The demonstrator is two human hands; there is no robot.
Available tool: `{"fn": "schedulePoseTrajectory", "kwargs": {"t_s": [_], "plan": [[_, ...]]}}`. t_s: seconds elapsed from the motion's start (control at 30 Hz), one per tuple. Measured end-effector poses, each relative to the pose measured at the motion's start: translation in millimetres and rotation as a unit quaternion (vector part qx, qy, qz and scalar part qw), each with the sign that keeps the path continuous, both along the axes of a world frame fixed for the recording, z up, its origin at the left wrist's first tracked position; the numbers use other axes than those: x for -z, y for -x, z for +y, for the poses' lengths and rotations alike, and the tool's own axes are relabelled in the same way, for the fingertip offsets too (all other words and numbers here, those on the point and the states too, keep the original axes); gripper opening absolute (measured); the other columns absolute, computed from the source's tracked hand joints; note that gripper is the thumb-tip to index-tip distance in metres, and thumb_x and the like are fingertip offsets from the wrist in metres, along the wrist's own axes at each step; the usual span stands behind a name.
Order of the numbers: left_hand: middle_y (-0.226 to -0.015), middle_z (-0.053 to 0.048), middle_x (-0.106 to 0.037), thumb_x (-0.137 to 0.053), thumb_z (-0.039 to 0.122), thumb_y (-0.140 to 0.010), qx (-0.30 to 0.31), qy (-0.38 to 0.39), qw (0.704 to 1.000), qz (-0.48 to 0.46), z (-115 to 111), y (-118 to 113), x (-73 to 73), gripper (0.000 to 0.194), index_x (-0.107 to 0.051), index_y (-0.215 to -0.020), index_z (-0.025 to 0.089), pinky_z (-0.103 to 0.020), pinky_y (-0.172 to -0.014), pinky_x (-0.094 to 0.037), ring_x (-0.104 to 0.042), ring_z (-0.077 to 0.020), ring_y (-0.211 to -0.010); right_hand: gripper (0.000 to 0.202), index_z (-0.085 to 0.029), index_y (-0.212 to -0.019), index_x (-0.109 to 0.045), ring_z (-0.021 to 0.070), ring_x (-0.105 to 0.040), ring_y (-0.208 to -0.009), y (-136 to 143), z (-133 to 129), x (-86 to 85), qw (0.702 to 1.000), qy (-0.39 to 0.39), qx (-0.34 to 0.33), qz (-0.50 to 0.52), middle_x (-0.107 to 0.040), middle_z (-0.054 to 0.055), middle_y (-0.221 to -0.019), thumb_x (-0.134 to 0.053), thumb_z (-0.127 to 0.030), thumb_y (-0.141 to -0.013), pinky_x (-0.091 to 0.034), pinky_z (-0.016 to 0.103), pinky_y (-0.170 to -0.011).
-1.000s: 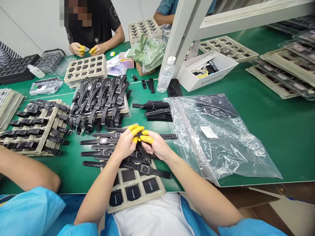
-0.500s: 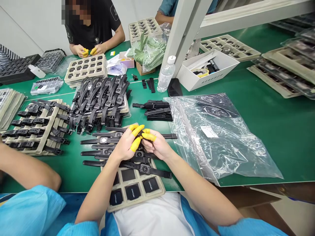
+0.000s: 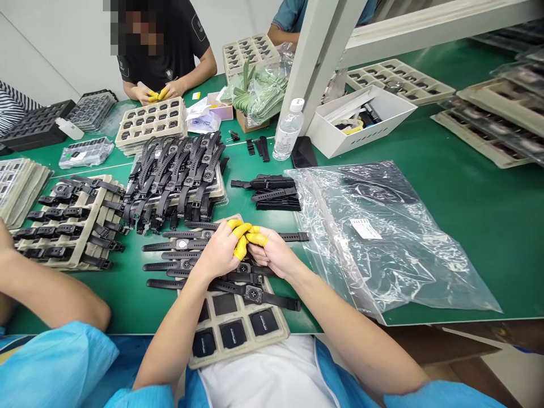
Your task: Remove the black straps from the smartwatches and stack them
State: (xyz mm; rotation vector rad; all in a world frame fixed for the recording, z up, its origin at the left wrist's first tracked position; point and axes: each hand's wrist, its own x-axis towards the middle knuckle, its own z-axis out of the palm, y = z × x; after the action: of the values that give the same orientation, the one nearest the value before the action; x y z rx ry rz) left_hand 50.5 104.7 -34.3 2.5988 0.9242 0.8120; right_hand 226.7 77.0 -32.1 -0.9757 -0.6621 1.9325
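Note:
My left hand point(image 3: 224, 249) and my right hand point(image 3: 272, 252) meet fingertip to fingertip above a row of black smartwatches point(image 3: 254, 293). Yellow finger cots cover several fingertips on both. The fingers of each hand are closed in a pinch. Whatever they pinch is hidden behind the fingers; a small dark piece showed there earlier. The smartwatches lie side by side across a beige tray point(image 3: 280, 334), sensor backs up and straps stretched out. A strap end point(image 3: 293, 237) sticks out past my right hand. Square black pieces point(image 3: 233, 334) sit in the tray's near compartments.
Black straps point(image 3: 276, 195) are piled beside a clear plastic bag point(image 3: 408, 249). Behind stand a water bottle point(image 3: 288, 133), a phone point(image 3: 304, 152) and a white box point(image 3: 361, 122). Watch-laden trays point(image 3: 178, 175) stand left. A co-worker's arm point(image 3: 51, 283) is at left; another person point(image 3: 165, 62) sits opposite.
My fingertips have closed in tighter, so the small dark piece between them no longer shows. The whole view has shifted slightly. The tray and watches lie as before.

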Motion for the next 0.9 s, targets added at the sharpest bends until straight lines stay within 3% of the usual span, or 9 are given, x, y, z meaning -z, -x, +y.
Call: {"fn": "schedulePoseTrajectory", "kwargs": {"t_s": [0.47,0.73,0.9], "plan": [[-0.123,-0.018,-0.065,-0.044,0.02,-0.101,0.021,-0.004,1.0,-0.017,-1.7,0.4,-0.6,0.046,-0.052,-0.147,0.016,-0.051,-0.1,-0.056,-0.061,-0.0299,-0.117,0.031,-0.022,-0.083,-0.054,0.0052,-0.018,-0.04,-0.4,-4.0,-4.4,1.0,-0.02,0.001,-0.018,-0.033,-0.014,-0.045,-0.075,-0.043,-0.076,-0.02,0.015,-0.036],[-0.136,-0.016,-0.063,-0.043,0.023,-0.107,0.036,0.059,0.991,-0.111,-1.8,-1.6,-3.2,0.042,-0.052,-0.147,0.02,-0.047,-0.109,-0.052,-0.06,-0.0268,-0.13,0.03,-0.022,-0.083,-0.054,0.0053,-0.018,-0.038,-3.6,-2.4,-10.0,0.996,-0.053,-0.005,0.067,-0.034,-0.014,-0.044,-0.076,-0.043,-0.08,-0.02,0.017,-0.035],[-0.141,-0.016,-0.062,-0.055,0.035,-0.105,0.011,0.093,0.983,-0.157,-4.5,-7.6,-5.9,0.056,-0.039,-0.157,0.022,-0.044,-0.112,-0.052,-0.062,-0.026,-0.131,0.035,-0.023,-0.084,-0.051,0.0056,-0.018,-0.038,-10.9,-3.4,-14.8,0.987,-0.099,0.01,0.124,-0.035,-0.015,-0.043,-0.076,-0.047,-0.083,-0.022,0.017,-0.036]]}}
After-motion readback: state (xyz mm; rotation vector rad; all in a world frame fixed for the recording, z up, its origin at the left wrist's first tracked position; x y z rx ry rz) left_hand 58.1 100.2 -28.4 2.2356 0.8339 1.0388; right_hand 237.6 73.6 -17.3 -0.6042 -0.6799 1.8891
